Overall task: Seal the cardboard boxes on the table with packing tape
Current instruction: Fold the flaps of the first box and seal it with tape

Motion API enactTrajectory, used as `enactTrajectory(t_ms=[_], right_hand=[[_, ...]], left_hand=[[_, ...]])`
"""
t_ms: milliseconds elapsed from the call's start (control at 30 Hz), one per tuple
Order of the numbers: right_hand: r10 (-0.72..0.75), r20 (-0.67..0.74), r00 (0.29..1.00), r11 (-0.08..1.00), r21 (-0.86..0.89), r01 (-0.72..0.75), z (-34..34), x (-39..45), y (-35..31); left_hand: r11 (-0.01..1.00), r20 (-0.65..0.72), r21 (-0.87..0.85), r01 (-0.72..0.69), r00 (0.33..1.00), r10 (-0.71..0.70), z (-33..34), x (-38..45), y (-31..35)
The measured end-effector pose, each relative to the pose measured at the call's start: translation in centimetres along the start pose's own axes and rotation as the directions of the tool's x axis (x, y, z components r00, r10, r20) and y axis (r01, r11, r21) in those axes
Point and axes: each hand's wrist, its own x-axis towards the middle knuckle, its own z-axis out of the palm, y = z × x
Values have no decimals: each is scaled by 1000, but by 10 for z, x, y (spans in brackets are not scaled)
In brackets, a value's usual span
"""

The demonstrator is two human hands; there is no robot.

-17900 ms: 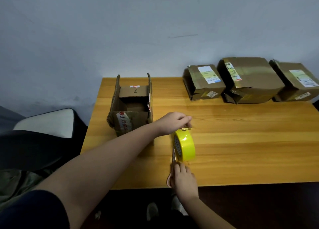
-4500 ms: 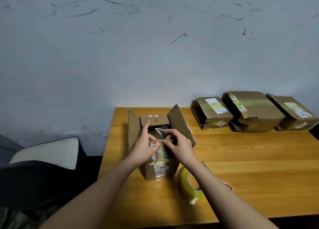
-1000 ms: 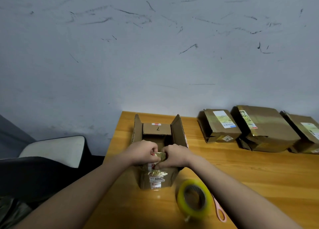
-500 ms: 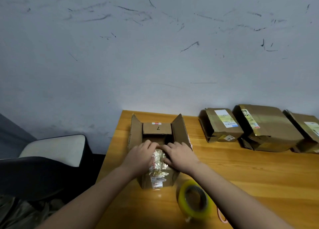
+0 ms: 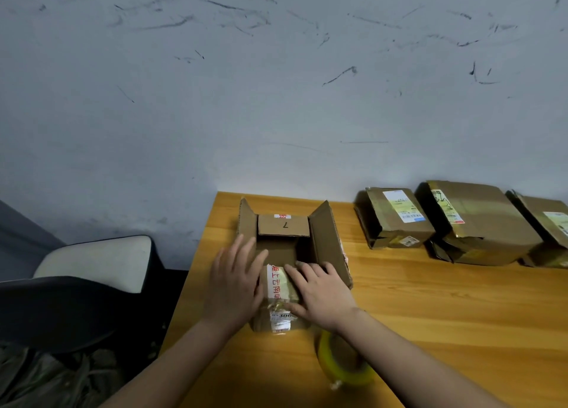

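Both hands are lying flat with straight fingers, gripping nothing: the left hand (image 5: 235, 288) and the right hand (image 5: 319, 291) are pressing the near flap (image 5: 278, 281) down on the open box (image 5: 284, 254), which is sitting near the tabletop's left edge. If they are letting go now, the flap could be springing back up before any tape is on. The tape roll (image 5: 344, 366) is partly hiding under the right arm. One taped box (image 5: 550, 232) is being cut off at the right edge.

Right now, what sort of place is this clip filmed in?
Probably a small makeshift packing spot in a plain room, not a warehouse: a wooden table against a scuffed wall, taped parcels lined up behind, a tape roll, and an open box under both hands.
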Motion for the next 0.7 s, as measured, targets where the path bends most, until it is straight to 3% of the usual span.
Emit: enactTrajectory(t_ms=[100, 200, 333, 400, 433, 467, 533, 567, 600, 633, 667, 700], right_hand=[[30, 21, 999, 999, -44, -29, 2, 2, -6], [-22, 112, 993, 998, -59, 28, 3, 9, -13], [4, 101, 995, 998, -59, 2, -7, 14, -17], [-2, -70, 998, 1000, -1, 2, -16, 10, -18], [0, -223, 975, 999, 40, 9, -19, 7, -18], [31, -389, 921, 996, 86, 3, -22, 2, -16], [233, -631, 740, 962, 260, -81, -24, -8, -9], [397, -624, 673, 891, 439, -119, -24, -15, -6], [559, -516, 649, 750, 648, -130, -23, -19, -5], [661, -330, 674, 541, 832, -123, -20, -21, -8], [664, -167, 729, 364, 924, -120, -16, -21, -12], [617, -101, 780, 317, 940, -129, -10, -21, -16]], left_hand=[[930, -24, -297, 216, 972, -234, 0, -4, 4], [695, 50, -604, 389, 889, -454, -5, 1, 8], [600, 55, -720, 350, 890, -453, -8, 6, 6], [561, 90, -758, 333, 905, -416, -8, 5, 6], [538, 110, -775, 331, 909, -401, -8, 4, 5], [520, 134, -786, 336, 913, -386, -6, 4, 5], [508, 181, -785, 354, 915, -359, -1, 4, 6], [515, 194, -776, 364, 915, -355, 2, 4, 8], [529, 200, -763, 372, 914, -354, 4, 4, 11], [558, 189, -746, 364, 919, -346, 6, 3, 14], [610, 160, -719, 334, 933, -323, 7, 1, 18], [675, 122, -679, 288, 951, -282, 9, 0, 20]])
